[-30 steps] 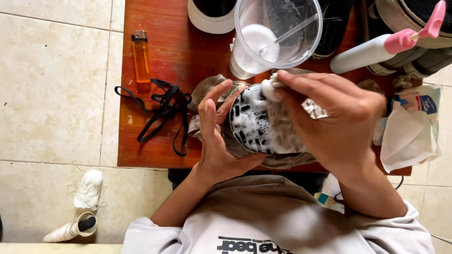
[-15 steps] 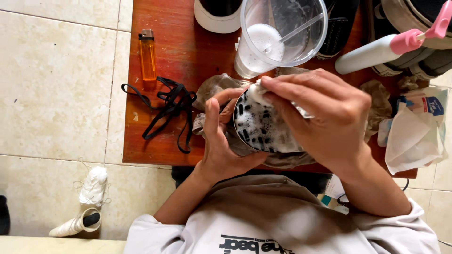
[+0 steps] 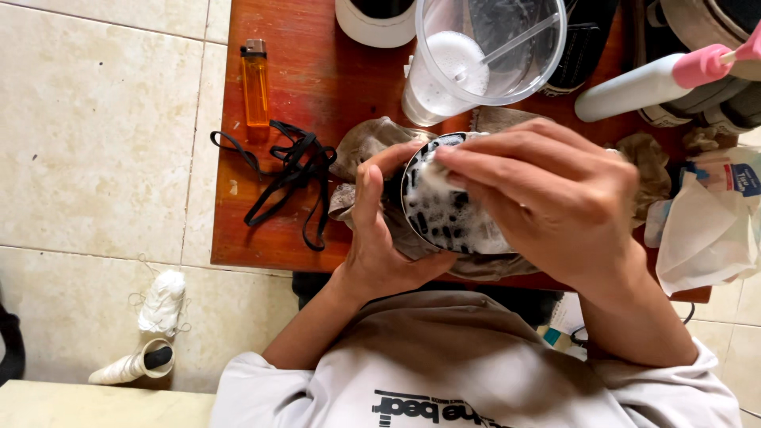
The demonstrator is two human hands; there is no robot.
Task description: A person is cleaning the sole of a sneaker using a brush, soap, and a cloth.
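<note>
Left hand (image 3: 380,238) clamping around the sudsy black shoe (image 3: 452,210), holding it over a brown rag (image 3: 372,143) at the worktop (image 3: 317,79) edge. Right hand (image 3: 547,198) closing fingertips on something small and foamy, pressing it against the shoe; likely best scrubbing in short, light strokes. Sitting beyond: clear cup (image 3: 483,47), black laces (image 3: 289,170), orange lighter (image 3: 255,83).

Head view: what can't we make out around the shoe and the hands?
- Shoe: only the foamy sole shows; the upper is hidden by the left hand and right hand.
- Whatever the right fingertips press on the sole: covered by foam and fingers.
- Clear cup: top rim cut off by the frame edge.
- Pink-capped bottle: its tip runs off the right edge.
</note>
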